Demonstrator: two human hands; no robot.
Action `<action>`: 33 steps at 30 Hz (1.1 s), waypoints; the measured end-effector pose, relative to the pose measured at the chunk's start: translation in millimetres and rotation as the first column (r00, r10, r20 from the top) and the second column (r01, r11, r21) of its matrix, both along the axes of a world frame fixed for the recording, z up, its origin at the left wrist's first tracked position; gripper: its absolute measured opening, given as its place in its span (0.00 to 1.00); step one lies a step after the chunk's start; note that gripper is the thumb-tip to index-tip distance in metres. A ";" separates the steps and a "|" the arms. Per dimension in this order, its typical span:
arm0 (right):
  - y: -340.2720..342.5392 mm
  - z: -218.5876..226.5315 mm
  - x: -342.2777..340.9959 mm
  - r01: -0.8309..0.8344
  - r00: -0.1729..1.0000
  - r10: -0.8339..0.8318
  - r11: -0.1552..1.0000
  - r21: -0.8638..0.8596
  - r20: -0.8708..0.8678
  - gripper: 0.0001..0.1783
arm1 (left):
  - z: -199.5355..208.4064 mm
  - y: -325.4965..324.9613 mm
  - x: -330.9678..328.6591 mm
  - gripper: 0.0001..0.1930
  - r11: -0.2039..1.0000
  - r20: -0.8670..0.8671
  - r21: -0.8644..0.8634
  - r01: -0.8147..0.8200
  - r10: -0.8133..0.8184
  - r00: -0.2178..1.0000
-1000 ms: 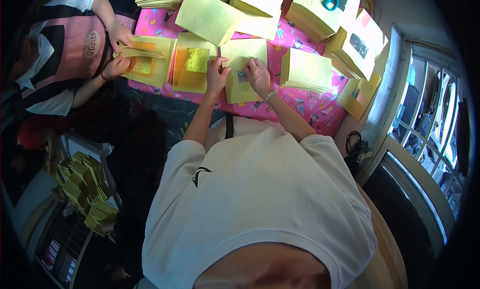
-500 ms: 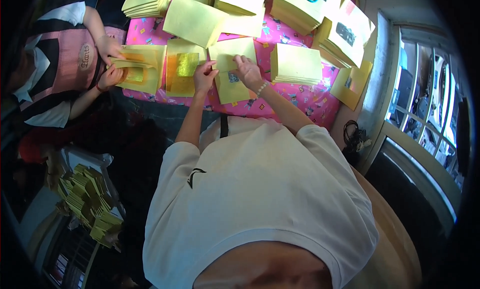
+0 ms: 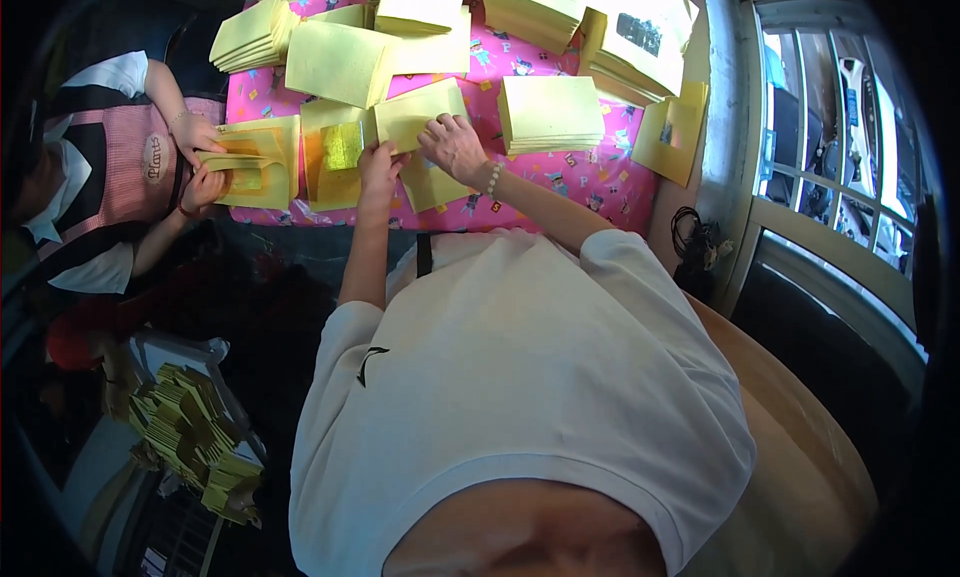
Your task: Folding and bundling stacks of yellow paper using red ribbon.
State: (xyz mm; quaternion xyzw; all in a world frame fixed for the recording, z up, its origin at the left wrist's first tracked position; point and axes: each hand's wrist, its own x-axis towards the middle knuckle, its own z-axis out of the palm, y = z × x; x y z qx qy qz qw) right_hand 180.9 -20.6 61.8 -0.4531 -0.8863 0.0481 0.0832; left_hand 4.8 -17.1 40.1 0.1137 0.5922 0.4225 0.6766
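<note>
Yellow paper sheet (image 3: 420, 107) on the pink bench (image 3: 580, 182) — just right of a gold-panelled sheet (image 3: 341, 147)
The left hand (image 3: 378, 167) pinches its left edge; the right hand (image 3: 453, 147), fingers bent, touches it — whether gripping, I cannot tell.

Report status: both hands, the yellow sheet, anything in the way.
Left hand at near-left corner of yellow sheet, grip unclear. Right hand over its near-right part. Yellow stack to the right, apart from it.

Matt paper sheet (image 3: 412, 112), glossy square (image 3: 342, 146)
</note>
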 end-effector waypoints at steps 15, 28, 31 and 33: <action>-24.6 74.0 159.8 0.436 0.187 -0.779 0.611 -0.661 -0.598 0.23 | 96.4 13.7 115.3 0.13 0.876 -0.003 0.306 0.374 -0.392 0.920; -37.5 25.8 205.9 0.747 0.397 -0.821 0.549 -0.376 -0.410 0.19 | 24.8 18.4 172.3 0.14 0.761 -0.579 0.152 0.631 -0.449 0.681; -42.9 21.3 203.3 0.761 0.450 -0.820 0.559 -0.329 -0.353 0.19 | 11.8 16.1 168.9 0.17 0.756 -0.526 0.162 0.634 -0.477 0.704; -45.5 20.0 201.4 0.780 0.445 -0.838 0.536 -0.322 -0.317 0.20 | 9.9 12.1 169.7 0.18 0.768 -0.523 0.156 0.621 -0.469 0.712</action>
